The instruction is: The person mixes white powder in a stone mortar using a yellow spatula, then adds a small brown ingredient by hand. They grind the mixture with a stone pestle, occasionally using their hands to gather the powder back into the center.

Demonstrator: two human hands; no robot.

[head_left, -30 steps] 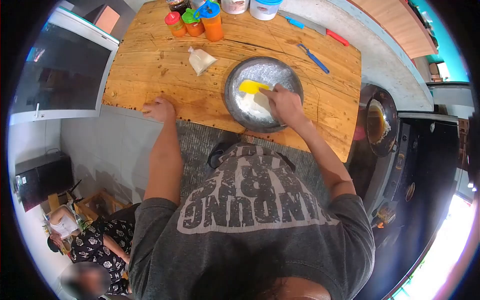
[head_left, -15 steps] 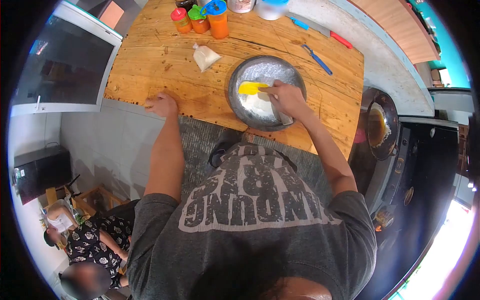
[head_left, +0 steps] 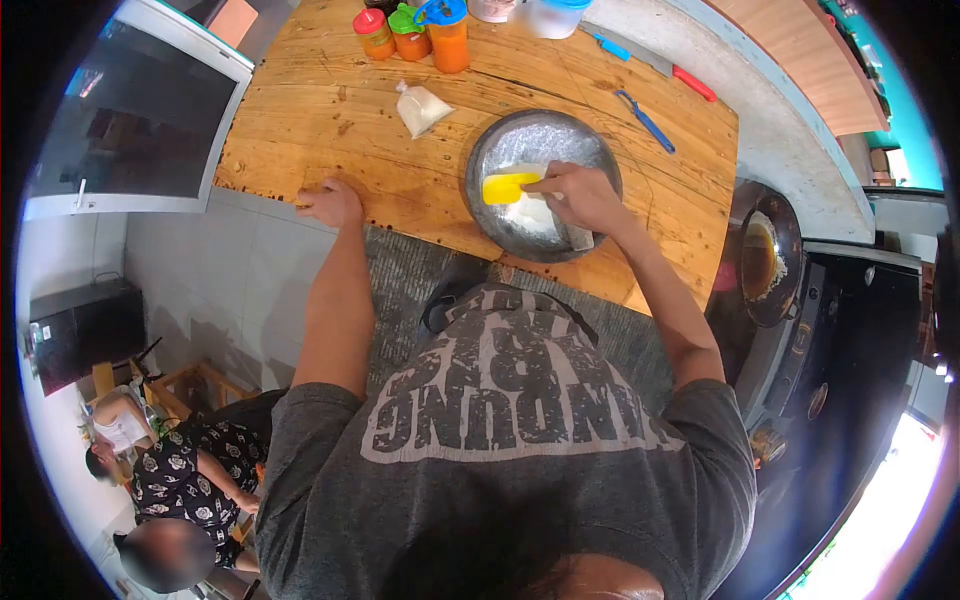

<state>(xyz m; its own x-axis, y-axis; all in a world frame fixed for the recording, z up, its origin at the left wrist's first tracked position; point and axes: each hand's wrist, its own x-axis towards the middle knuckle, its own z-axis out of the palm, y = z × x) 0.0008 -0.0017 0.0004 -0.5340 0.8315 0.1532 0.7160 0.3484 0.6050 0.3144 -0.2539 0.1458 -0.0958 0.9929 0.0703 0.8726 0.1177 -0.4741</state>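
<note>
In the head view my right hand (head_left: 583, 196) is closed on the handle of a yellow spatula (head_left: 508, 187). Its flat blade is over a wide grey stone mortar (head_left: 483, 222) with white powder (head_left: 528, 213) inside. Under my right wrist a grey piece (head_left: 580, 238), perhaps a pestle, leans at the mortar's near right; most of it is hidden. My left hand (head_left: 335, 203) rests on the table's near left edge, fingers stretched out, holding nothing. Beyond the mortar, to its left, sits a small plastic bag of pale powder (head_left: 421, 109).
Sauce bottles (head_left: 443, 38) and tubs (head_left: 557, 17) stand at the back of the wooden table (head_left: 290, 120). A blue peeler (head_left: 647, 122) and a red-handled knife (head_left: 693, 84) lie to the right. A pan of oil (head_left: 764, 255) is beside the table. Other people sit lower left.
The yellow blade has turned to show more of its flat face above the mortar. My left hand stays at the table edge. The whole view has shifted slightly.
</note>
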